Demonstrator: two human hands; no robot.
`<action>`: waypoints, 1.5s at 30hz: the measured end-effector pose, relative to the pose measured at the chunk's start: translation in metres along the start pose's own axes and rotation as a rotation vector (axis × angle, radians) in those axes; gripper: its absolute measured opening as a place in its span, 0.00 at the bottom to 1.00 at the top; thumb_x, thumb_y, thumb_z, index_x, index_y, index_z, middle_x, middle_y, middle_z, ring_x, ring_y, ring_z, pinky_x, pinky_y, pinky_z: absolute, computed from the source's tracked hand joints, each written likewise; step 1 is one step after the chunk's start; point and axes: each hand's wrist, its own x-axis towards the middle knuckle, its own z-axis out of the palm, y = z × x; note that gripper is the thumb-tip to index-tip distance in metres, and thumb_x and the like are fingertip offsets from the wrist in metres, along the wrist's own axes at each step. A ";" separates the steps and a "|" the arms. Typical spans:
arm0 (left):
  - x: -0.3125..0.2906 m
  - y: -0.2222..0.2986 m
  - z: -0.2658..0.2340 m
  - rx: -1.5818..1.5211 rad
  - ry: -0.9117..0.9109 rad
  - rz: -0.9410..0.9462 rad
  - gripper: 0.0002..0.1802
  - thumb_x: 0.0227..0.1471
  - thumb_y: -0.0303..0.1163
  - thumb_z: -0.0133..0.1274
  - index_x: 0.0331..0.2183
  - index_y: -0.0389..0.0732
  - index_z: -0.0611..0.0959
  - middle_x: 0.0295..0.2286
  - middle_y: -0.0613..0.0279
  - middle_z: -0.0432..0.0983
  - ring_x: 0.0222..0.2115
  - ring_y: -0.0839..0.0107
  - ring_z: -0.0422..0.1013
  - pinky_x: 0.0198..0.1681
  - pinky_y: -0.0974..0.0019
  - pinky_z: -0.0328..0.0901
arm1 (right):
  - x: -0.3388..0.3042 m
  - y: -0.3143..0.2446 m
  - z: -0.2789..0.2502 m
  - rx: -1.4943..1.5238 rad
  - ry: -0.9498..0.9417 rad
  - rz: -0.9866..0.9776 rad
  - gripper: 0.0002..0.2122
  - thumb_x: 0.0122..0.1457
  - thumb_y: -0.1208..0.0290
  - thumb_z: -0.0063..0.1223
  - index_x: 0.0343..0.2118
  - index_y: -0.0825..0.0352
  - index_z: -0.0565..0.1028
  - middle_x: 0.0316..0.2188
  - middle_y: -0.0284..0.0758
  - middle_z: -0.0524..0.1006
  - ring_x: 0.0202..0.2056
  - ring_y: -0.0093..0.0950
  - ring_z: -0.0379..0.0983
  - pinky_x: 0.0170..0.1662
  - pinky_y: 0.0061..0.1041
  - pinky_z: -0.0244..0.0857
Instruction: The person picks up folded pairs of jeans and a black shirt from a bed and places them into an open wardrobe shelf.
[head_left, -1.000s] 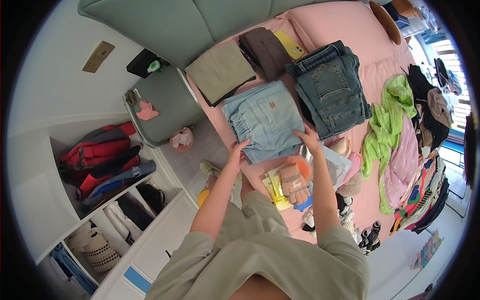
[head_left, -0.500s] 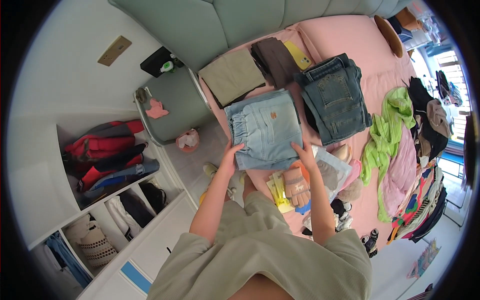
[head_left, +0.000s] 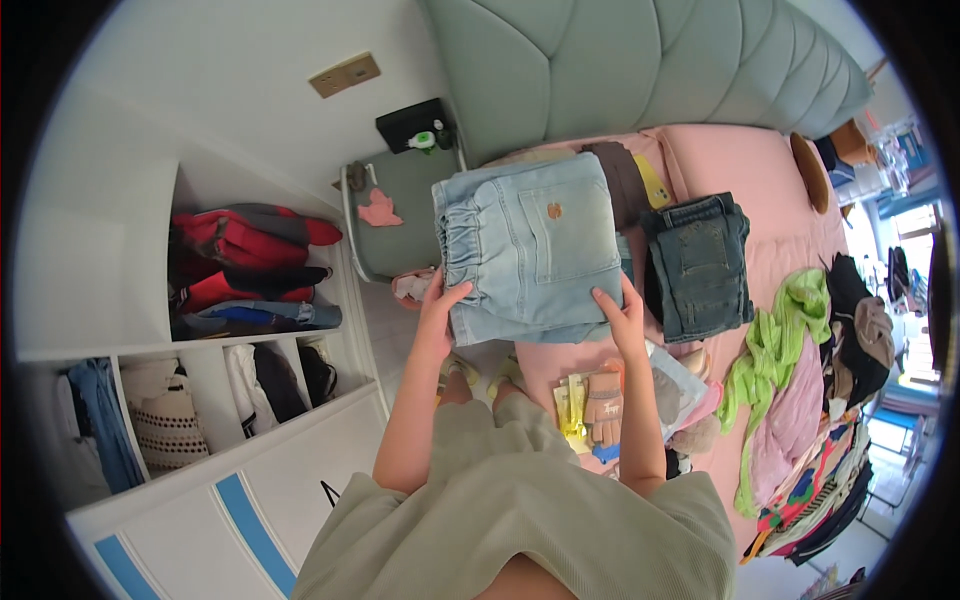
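A folded stack of light blue jeans (head_left: 530,240) hangs between my hands, with its gathered waistband to the left and a back pocket facing up. My left hand (head_left: 438,310) grips its near left edge, the thumb on top. At the near right edge my right hand (head_left: 622,312) clasps it the same way, fingers hidden underneath. To the right, dark blue folded jeans (head_left: 700,265) lie on the bed. Dark folded trousers (head_left: 615,185) show partly behind the lifted stack, beside a yellow phone (head_left: 650,180).
On the pink bed (head_left: 640,345) lie brown gloves (head_left: 603,408), a lime green garment (head_left: 770,345) and piled clothes at the right. A grey-green nightstand (head_left: 385,240) stands at the far left. An open white cabinet (head_left: 215,380) with clothes in its compartments is at the left.
The light blue jeans have come up off the bed in both hands and look larger. The view has turned left, showing more of the cabinet.
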 end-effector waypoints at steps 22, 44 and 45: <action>-0.137 0.230 -0.122 0.012 0.146 0.572 0.24 0.46 0.30 0.55 0.46 0.31 0.72 0.39 0.60 0.73 0.37 0.75 0.70 0.41 0.73 0.63 | 0.006 -0.141 0.255 0.085 -0.311 -0.246 0.14 0.51 0.79 0.52 0.43 0.75 0.70 0.35 0.31 0.74 0.37 0.18 0.68 0.43 0.17 0.61; -0.241 0.272 -0.231 -0.069 0.553 0.830 0.30 0.45 0.31 0.55 0.50 0.30 0.68 0.42 0.56 0.71 0.42 0.72 0.68 0.45 0.72 0.61 | 0.014 -0.144 0.450 0.159 -0.728 -0.218 0.15 0.51 0.78 0.52 0.44 0.75 0.70 0.35 0.31 0.74 0.36 0.18 0.67 0.42 0.17 0.60; -0.244 0.272 -0.233 -0.061 0.587 0.844 0.29 0.45 0.31 0.55 0.49 0.30 0.68 0.42 0.56 0.71 0.42 0.72 0.68 0.46 0.72 0.61 | 0.019 -0.144 0.459 0.166 -0.765 -0.213 0.15 0.51 0.78 0.52 0.44 0.75 0.70 0.35 0.31 0.74 0.36 0.18 0.67 0.42 0.17 0.60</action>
